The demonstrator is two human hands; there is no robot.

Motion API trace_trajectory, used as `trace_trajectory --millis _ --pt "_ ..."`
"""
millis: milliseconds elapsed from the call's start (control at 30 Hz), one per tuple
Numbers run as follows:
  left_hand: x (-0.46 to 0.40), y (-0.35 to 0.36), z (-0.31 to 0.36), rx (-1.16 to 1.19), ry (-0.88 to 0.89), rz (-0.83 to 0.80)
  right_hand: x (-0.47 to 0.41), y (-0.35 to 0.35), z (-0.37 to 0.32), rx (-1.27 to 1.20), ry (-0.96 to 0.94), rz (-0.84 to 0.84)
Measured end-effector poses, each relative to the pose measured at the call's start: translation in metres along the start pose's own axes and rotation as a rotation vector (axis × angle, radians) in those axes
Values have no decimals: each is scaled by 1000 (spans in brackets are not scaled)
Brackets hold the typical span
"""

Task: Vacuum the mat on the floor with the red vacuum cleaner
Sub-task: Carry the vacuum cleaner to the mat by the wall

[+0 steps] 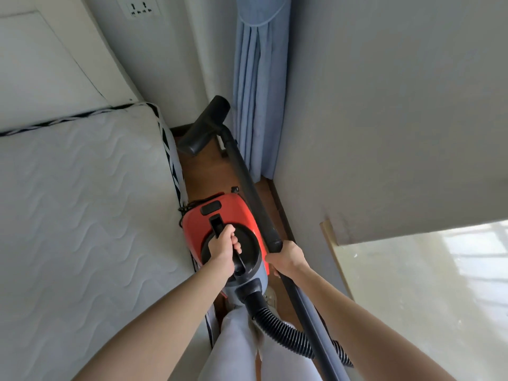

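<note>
The red vacuum cleaner hangs above the brown wooden floor in a narrow gap beside the bed. My left hand is closed around its black carry handle. My right hand grips the dark wand, which runs forward to the black floor nozzle, lifted and tilted near the curtain. A black ribbed hose loops from the cleaner's near end past my legs. No mat shows in this view.
A white quilted mattress fills the left side. A blue curtain hangs ahead in the corner. A grey wall closes the right side, with a bright tiled floor beyond its edge. A wall socket sits high up.
</note>
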State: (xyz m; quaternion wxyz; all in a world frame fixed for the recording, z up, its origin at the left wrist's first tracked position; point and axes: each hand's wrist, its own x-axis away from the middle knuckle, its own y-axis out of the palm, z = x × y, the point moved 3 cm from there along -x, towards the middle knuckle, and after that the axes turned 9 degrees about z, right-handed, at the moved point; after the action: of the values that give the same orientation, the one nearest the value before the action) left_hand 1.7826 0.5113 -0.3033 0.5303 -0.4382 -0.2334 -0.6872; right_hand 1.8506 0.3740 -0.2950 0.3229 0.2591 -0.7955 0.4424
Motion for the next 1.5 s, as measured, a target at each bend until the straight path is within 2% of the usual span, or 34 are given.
trace_trajectory --millis 367,733,933,1500 --pt "25 -52 39 155 -16 53 41 -3 -43 92 -98 -28" --pt "24 -129 53 340 -21 151 74 39 -101 215 -234 -190" --pt "20 -175 59 465 -6 201 91 62 -123 278 -283 -222" --pt "64 -278 25 937 -40 182 148 126 -159 508 -574 -361"
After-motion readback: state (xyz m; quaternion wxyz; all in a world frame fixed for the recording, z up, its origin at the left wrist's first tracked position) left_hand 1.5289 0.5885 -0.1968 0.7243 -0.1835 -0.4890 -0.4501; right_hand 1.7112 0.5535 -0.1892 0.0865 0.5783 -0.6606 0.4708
